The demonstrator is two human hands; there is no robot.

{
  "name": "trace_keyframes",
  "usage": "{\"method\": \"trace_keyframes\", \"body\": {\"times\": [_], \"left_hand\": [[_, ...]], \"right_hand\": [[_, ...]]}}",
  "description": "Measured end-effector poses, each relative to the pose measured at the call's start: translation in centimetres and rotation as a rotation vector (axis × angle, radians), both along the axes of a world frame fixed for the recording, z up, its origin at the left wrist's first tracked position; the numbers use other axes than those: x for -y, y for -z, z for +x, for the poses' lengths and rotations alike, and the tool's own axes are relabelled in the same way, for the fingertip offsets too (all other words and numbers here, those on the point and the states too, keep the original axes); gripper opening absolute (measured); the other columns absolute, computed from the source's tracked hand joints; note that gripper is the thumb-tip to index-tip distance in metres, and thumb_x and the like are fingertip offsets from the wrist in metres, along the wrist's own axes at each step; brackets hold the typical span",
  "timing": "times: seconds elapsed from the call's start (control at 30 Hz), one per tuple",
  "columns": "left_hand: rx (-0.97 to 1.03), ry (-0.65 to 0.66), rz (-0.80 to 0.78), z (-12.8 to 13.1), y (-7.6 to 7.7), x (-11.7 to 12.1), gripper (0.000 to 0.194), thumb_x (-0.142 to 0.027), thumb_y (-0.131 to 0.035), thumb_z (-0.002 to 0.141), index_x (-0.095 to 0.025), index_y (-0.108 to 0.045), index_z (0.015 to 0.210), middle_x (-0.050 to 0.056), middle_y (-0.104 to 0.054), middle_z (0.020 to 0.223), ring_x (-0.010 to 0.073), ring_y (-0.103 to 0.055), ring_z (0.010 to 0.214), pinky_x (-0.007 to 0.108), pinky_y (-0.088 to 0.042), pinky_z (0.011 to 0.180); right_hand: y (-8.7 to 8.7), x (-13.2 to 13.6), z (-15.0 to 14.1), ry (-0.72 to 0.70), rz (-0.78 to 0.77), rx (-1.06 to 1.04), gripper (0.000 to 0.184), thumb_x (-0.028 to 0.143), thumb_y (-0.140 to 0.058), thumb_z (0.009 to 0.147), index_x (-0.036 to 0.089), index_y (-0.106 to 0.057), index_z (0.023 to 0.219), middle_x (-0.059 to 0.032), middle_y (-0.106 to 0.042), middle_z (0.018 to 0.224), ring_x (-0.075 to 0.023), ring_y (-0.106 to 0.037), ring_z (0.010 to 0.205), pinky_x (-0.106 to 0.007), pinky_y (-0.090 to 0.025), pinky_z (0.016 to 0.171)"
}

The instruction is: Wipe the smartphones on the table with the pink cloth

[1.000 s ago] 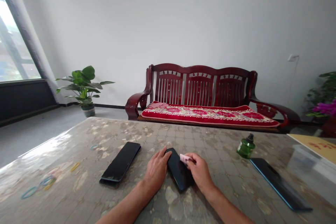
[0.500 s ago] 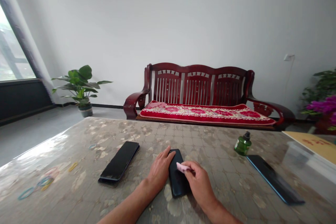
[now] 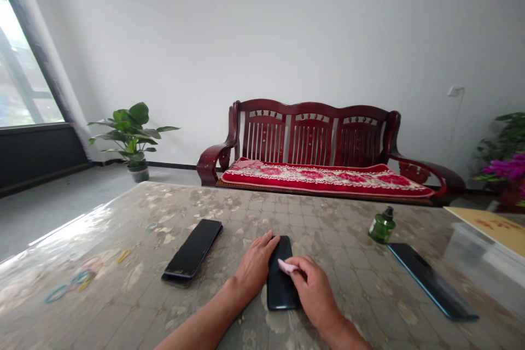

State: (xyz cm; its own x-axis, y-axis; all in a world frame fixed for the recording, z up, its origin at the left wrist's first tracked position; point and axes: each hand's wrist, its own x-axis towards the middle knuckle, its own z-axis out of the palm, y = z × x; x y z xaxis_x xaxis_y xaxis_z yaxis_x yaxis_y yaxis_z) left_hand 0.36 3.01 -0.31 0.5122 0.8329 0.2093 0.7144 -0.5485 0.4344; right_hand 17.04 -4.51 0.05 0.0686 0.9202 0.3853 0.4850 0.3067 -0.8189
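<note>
A black smartphone (image 3: pixel 283 294) lies flat on the table before me. My left hand (image 3: pixel 255 263) holds it along its upper left edge, thumb on the glass and the other fingers stretched forward beside it. Between the thumb and fingers of my right hand (image 3: pixel 311 284) is a small folded pink cloth (image 3: pixel 287 267), which rests against the phone's dark surface. Part of the phone's right side is hidden by that hand. To the left lies another black smartphone (image 3: pixel 192 251), apart from both hands.
On the right stand a green bottle (image 3: pixel 382 226) with a black top and a blue-edged phone (image 3: pixel 430 281), close to a clear plastic box (image 3: pixel 479 262). Several coloured rubber bands (image 3: pixel 84 279) lie at left. A wooden bench (image 3: pixel 307 136) stands beyond the patterned table (image 3: pixel 164 320).
The view has shifted slightly. The phone under my hands has turned a little straighter, and the pink cloth stays pinched against it with a small shift.
</note>
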Motion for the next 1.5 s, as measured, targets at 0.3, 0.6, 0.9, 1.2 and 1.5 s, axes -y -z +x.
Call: {"method": "trace_keyframes", "body": {"times": [0.3,0.6,0.9,1.2,1.5], "left_hand": [[0.106,0.103,-0.122,-1.2,-1.2,0.9,0.052,-0.011,-0.038,0.091,-0.018,-0.049,0.141,0.011,-0.044,0.150,0.0185,-0.041,0.138,0.033,-0.030,0.116],[-0.158,0.392,-0.084,-4.3,-1.6,3.7,0.085,-0.066,-0.057,0.085,-0.026,-0.025,0.153,0.014,-0.014,0.160,0.0364,-0.017,0.146,0.055,-0.019,0.117],[-0.220,0.292,-0.100,0.2,-2.9,4.1,0.082,-0.048,-0.072,0.081,-0.019,-0.036,0.149,0.017,-0.024,0.158,0.0346,-0.022,0.145,0.052,-0.022,0.117],[-0.056,0.288,-0.039,0.2,-1.7,4.6,0.059,-0.029,-0.071,0.079,-0.019,-0.055,0.135,0.014,-0.044,0.149,0.0300,-0.040,0.137,0.045,-0.034,0.114],[-0.069,0.294,0.048,0.3,-1.8,4.7,0.055,-0.027,-0.071,0.078,-0.020,-0.058,0.131,0.014,-0.048,0.145,0.0308,-0.045,0.134,0.047,-0.036,0.112]], "right_hand": [[0.8,-2.2,2.5,0.155,-0.193,-0.340,0.035,0.044,-0.058,0.072,0.019,-0.073,0.093,-0.0084,-0.071,0.090,-0.0246,-0.066,0.074,-0.031,-0.054,0.053],[1.6,-3.7,3.7,0.214,-0.153,-0.261,0.038,0.042,-0.054,0.070,0.018,-0.073,0.093,-0.0088,-0.071,0.093,-0.0234,-0.065,0.077,-0.028,-0.053,0.052],[0.7,-3.7,4.6,0.212,-0.031,0.051,0.030,0.028,-0.048,0.080,0.020,-0.072,0.096,-0.0068,-0.072,0.098,-0.0231,-0.066,0.091,-0.036,-0.054,0.081],[-1.1,-1.9,3.4,0.004,0.074,0.694,0.039,0.005,-0.041,0.089,0.024,-0.070,0.106,-0.0034,-0.068,0.112,-0.0191,-0.058,0.106,-0.029,-0.044,0.095],[-1.9,-6.7,3.2,0.049,0.011,0.887,0.031,0.010,-0.043,0.094,0.024,-0.069,0.105,-0.0030,-0.069,0.108,-0.0193,-0.057,0.101,-0.029,-0.043,0.089]]}}
